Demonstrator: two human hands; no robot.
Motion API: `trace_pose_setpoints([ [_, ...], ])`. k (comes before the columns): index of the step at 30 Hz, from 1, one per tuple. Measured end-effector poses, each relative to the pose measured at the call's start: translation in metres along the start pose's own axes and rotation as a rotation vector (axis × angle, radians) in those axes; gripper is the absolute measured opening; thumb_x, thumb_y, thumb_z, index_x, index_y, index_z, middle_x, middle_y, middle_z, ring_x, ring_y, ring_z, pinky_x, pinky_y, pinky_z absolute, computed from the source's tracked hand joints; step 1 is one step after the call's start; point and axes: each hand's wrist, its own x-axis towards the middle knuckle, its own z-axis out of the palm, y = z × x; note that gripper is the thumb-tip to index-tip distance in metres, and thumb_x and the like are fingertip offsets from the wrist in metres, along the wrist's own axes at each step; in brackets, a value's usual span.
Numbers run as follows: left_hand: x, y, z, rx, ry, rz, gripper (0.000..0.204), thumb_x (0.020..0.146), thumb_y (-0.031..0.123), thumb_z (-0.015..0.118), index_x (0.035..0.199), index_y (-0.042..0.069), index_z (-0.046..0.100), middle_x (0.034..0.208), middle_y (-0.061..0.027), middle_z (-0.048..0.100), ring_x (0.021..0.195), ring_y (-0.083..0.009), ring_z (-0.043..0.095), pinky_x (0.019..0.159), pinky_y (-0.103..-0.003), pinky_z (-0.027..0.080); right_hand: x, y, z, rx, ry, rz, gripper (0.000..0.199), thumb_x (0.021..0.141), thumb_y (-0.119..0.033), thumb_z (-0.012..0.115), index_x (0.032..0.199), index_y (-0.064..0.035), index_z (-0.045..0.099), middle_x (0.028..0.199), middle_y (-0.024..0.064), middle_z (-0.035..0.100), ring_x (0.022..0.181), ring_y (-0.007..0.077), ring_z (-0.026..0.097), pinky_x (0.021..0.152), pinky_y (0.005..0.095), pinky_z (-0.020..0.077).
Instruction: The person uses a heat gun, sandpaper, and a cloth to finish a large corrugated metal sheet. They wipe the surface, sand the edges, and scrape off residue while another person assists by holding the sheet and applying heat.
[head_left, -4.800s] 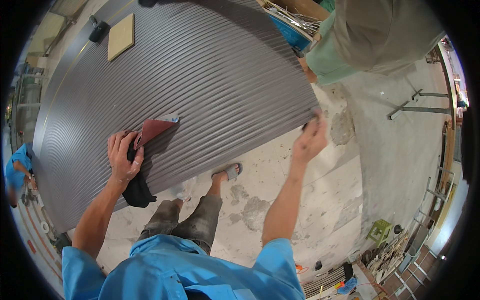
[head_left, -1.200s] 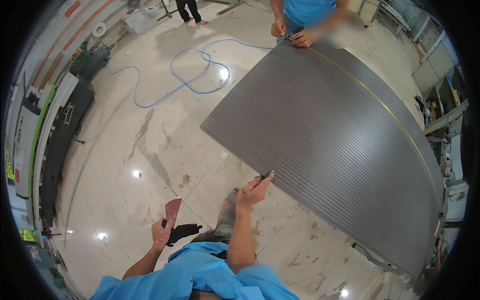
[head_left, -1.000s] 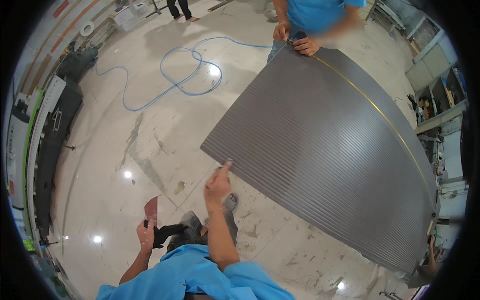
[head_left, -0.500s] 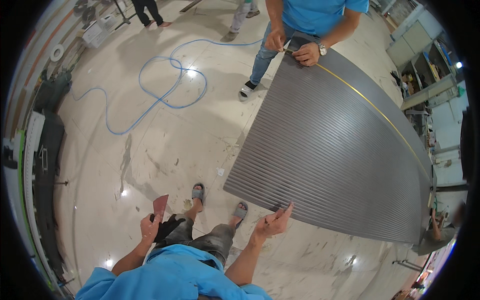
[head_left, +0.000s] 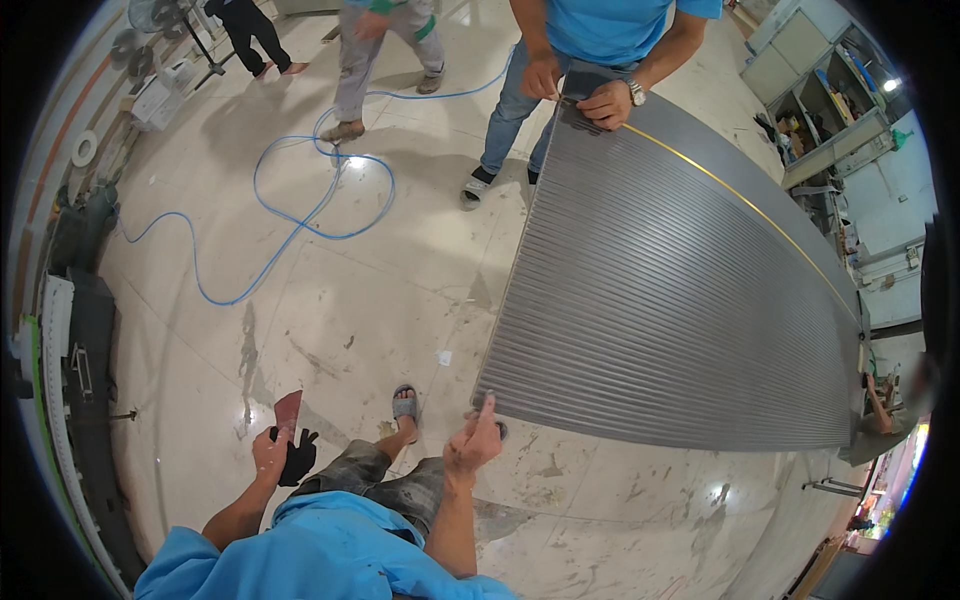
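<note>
My left hand (head_left: 269, 453) is closed round a flat reddish-brown scraper (head_left: 288, 410) that widens toward its far end. A black glove (head_left: 298, 459) hangs from the same hand. My right hand (head_left: 473, 442) has its index finger stretched out against the near left corner of a large grey ribbed panel (head_left: 640, 290). Its other fingers are partly curled, and nothing shows between them. At the panel's far end, a co-worker in a blue shirt holds a yellow tape measure (head_left: 740, 195), which runs along the panel toward the right.
A blue hose (head_left: 280, 255) lies in loops on the tiled floor. A person in grey trousers (head_left: 362, 80) stands beyond it, near another in black. Long dark stock (head_left: 93, 370) lines the left wall. Shelves (head_left: 825, 115) stand at the far right; another person is at the panel's right end.
My right hand has slid left along the panel's near edge to its corner. The person in grey trousers has stepped left. My left hand still holds the scraper and glove.
</note>
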Motion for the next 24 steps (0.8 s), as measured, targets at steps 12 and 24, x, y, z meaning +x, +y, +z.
trace_pose_setpoints([
  [12,-0.012,0.034,0.014,0.034,-0.121,0.128,0.037,0.088,0.03,0.069,0.076,-0.005,0.063,0.066,-0.0234,0.061,0.06,-0.0385,0.061,0.059,-0.046,0.046,0.021,-0.005,-0.004,-0.038,0.069,-0.211,0.051,0.086,0.001,0.051,0.137,0.003,0.059,0.071,0.0078,0.064,0.059,0.0164,0.057,0.053,0.0316,0.044],
  [24,-0.01,0.023,0.021,0.062,-0.139,0.113,0.035,0.088,0.03,0.068,0.078,-0.004,0.066,0.068,-0.0223,0.064,0.064,-0.0365,0.064,0.061,-0.044,0.048,-0.018,-0.028,0.038,0.201,-0.226,-0.255,0.055,0.08,-0.008,0.058,0.134,0.0005,0.057,0.074,0.013,0.063,0.062,0.0269,0.06,0.058,0.0393,0.0481],
])
